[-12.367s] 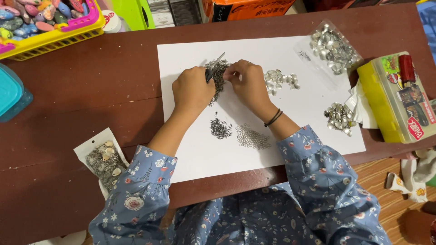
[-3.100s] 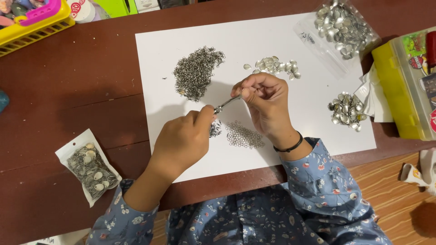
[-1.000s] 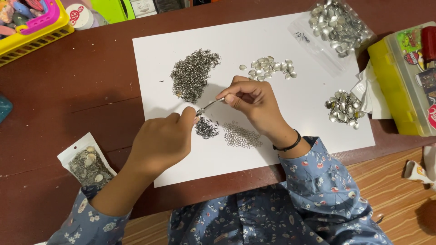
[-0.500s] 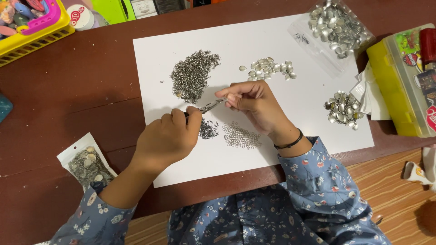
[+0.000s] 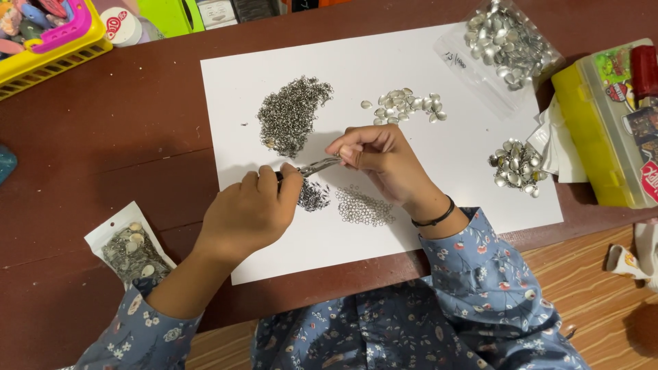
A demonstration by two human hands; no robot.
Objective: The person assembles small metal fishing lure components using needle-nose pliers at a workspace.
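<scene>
A pair of small pliers (image 5: 312, 168) is gripped in the closed left hand (image 5: 250, 212), its long axis running from the lower left up toward the right, so that the metal tip meets the fingertips of the right hand (image 5: 377, 154). The right hand is pinched shut at that tip; what is held between finger and thumb is too small to be told. Both hands are held over the middle of a white sheet of paper (image 5: 411, 75) laid on the brown tabletop (image 5: 123, 137).

Just below the pliers a small dark heap of rings (image 5: 313, 195) is seen, and beside it, toward the right hand, a loose patch of pale rings (image 5: 363, 207). A larger heap of dark rings (image 5: 293, 113) lies beyond the hands, toward the far edge of the sheet, nearer the left hand.

Silver shell-shaped pieces (image 5: 406, 106) are scattered beyond the right hand, with another cluster (image 5: 517, 164) near the sheet's right edge. A clear bag (image 5: 504, 41) at the far right corner is filled with similar pieces. A small packet (image 5: 131, 245) of mixed bits lies by the left forearm, and a yellow box (image 5: 603, 130) stands at the right edge of the tabletop.
</scene>
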